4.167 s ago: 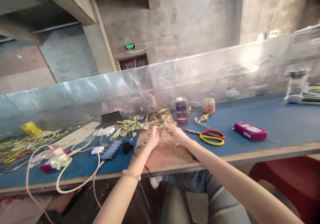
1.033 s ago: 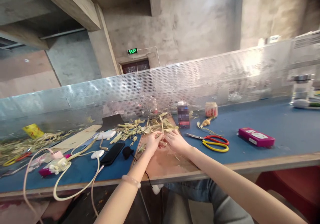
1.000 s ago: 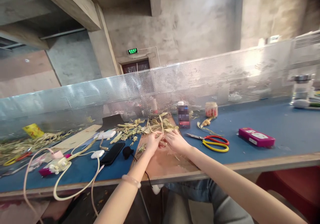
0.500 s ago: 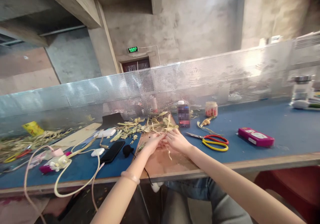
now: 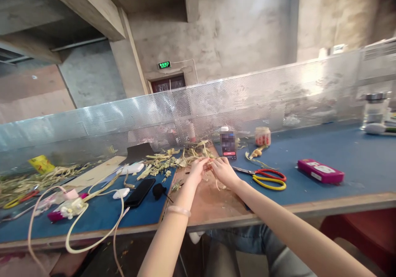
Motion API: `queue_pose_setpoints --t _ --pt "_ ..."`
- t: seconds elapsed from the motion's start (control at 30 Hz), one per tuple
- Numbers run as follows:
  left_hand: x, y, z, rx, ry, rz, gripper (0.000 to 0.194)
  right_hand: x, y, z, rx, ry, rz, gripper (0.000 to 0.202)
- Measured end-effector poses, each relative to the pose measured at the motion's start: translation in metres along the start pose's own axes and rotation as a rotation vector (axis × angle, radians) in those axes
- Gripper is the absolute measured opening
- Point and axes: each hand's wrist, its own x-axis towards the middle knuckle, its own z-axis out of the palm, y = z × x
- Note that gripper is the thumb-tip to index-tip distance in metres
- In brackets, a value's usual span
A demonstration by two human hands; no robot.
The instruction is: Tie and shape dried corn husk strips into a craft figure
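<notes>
My left hand and my right hand meet over a brown board, fingers pinched together. A pale, dry plant strip hangs below the right fingers. What lies between the left fingertips is mostly hidden by the hands. Just beyond them, pale dried husks are heaped at the board's far end. Scissors with one red and one yellow handle lie to the right of my right hand, blades pointing towards it.
A propped phone and a jar stand behind. At right lie a magenta pack and a glass bottle. Leftward are a dark phone, looping cables and more dried strips. A perforated metal screen backs the table.
My left forearm has swung right and its wrist is now closer to the right one. Both hands stay together over the board. The view has shifted slightly.
</notes>
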Motion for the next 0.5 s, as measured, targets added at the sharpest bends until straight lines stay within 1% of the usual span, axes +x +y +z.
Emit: queue_pose_setpoints --t 0.13,0.3,0.5 --pt "0.0026 0.0011 -0.0017 -0.028 -0.017 0.037 0.030 0.0002 0.0012 -0.0014 0.028 0.011 0.020 0.023" --pt "0.0045 0.0039 -0.0025 -0.053 -0.051 0.041 0.030 -0.0016 0.0030 -0.0031 0.066 0.007 0.024 0.024" --pt "0.0034 0.0072 0.0004 -0.079 -0.049 0.048 0.030 -0.0008 0.0043 -0.0023 0.120 0.011 0.039 0.024"
